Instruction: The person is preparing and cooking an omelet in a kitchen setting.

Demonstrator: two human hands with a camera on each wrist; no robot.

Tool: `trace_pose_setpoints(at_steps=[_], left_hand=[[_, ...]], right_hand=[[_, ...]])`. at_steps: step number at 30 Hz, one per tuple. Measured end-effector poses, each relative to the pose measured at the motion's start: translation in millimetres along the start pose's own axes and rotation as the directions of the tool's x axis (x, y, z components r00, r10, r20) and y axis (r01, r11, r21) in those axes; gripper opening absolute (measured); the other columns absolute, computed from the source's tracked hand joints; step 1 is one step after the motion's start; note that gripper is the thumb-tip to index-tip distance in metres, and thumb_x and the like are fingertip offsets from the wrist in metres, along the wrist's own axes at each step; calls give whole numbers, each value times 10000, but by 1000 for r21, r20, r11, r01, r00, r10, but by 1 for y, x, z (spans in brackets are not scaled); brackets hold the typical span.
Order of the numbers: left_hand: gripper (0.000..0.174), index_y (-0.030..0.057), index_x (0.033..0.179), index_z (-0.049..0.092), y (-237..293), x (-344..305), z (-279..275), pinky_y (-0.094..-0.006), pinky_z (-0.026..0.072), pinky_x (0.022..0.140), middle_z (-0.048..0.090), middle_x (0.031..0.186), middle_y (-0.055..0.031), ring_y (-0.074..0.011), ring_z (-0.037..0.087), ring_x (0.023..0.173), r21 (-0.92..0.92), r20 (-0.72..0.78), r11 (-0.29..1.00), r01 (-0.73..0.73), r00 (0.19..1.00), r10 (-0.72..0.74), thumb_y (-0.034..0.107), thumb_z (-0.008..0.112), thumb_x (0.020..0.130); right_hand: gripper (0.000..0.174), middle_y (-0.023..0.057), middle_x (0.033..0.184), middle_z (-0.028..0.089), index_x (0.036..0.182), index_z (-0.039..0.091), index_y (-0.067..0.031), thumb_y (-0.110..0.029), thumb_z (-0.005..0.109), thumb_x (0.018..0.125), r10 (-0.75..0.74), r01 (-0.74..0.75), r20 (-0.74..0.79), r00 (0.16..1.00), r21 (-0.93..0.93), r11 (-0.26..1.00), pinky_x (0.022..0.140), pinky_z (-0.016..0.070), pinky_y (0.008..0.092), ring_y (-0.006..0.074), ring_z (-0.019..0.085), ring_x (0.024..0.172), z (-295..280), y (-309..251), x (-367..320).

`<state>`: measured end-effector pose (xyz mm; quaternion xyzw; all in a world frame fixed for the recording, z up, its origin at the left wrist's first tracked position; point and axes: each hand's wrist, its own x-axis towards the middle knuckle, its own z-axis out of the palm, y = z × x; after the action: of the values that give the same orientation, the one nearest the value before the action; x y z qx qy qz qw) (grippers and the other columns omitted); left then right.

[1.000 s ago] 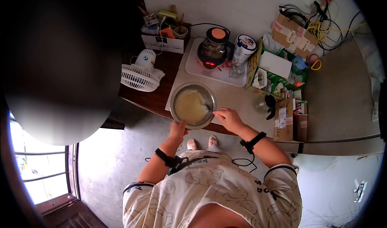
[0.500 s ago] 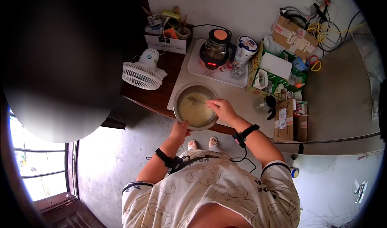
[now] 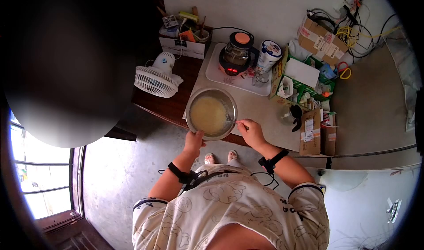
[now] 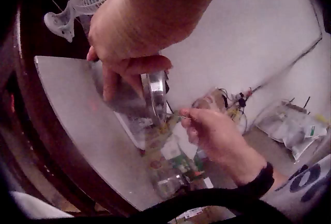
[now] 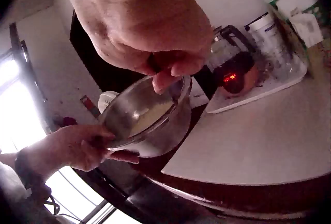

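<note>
A round steel bowl (image 3: 227,103) holding pale yellow liquid (image 3: 206,113) is at the table's front edge in the head view. My left hand (image 3: 193,143) grips its near-left rim, thumb on top; in the right wrist view the fingers of this hand (image 5: 85,144) reach under the bowl (image 5: 173,136). My right hand (image 3: 252,134) is at the right rim, its fingers curled round the thin handle of a metal utensil (image 4: 180,116). The utensil's far end is in the bowl, and its exact kind cannot be told.
Behind the bowl a tray (image 3: 212,75) bears a glass kettle (image 3: 236,55) with a lit red display, a white tub (image 3: 269,53) and a glass cup. A white fan (image 3: 157,80) stands left. To the right are a glass pot (image 3: 289,113), a green basket (image 3: 298,89) and cardboard boxes (image 3: 311,130).
My right hand moved in over the bowl with the utensil, then back out to the right rim. The bowl shifted slightly right, then back left, with my left hand still holding it.
</note>
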<state>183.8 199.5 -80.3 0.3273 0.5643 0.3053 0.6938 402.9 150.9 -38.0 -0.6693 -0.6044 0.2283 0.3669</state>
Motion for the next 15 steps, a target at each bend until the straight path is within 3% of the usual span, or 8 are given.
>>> trace_pose_setpoints(at_steps=[3,5,8,11,12,14,15], left_hand=[[234,-43,933,516,3,-3,0,-271,406,419,568,753,-102,-154,473,485,45,-19,999,-8,1000,8,167,503,832],[236,-42,934,516,2,-1,0,-272,407,417,569,754,-101,-156,476,487,68,-25,998,-16,1000,18,173,499,839],[283,-71,907,547,-3,-1,0,-286,422,402,551,690,-98,-168,485,439,3,-4,996,-84,996,84,192,495,815],[295,-35,962,519,2,-10,3,-269,411,418,567,764,-96,-151,479,491,35,12,999,2,1000,-3,241,482,867],[285,-37,958,519,1,-10,2,-266,410,417,564,759,-94,-149,477,489,42,48,999,-3,999,1,228,482,861],[275,-40,955,518,1,-11,2,-264,409,416,561,754,-92,-146,475,487,47,84,999,-11,996,7,214,482,855],[257,-39,945,517,4,-16,2,-263,406,413,557,747,-90,-147,473,484,47,79,999,-18,997,14,195,481,844]], right_hand=[[174,146,801,637,889,629,-6,-138,526,838,37,-37,24,999,16,999,601,477,308,243,618,667,4,-2,-12],[191,63,699,620,887,617,29,-128,509,864,272,-305,176,946,206,930,523,434,235,100,546,585,6,-10,-17],[208,46,713,617,909,615,32,-143,509,873,335,-422,283,898,349,837,495,415,208,60,519,576,12,-15,-22],[225,61,743,633,958,603,21,-162,504,874,353,-461,322,878,372,806,546,450,237,91,542,572,9,-28,-17],[225,61,743,633,958,603,21,-162,504,874,350,-457,321,880,372,808,546,450,237,91,542,572,6,-31,-14],[197,81,766,625,975,596,11,-129,526,856,116,-179,201,973,331,926,551,455,272,144,563,586,-3,-35,-8],[197,81,766,625,975,596,11,-129,526,856,117,-180,201,972,330,927,551,455,272,144,563,586,-9,-36,0]])
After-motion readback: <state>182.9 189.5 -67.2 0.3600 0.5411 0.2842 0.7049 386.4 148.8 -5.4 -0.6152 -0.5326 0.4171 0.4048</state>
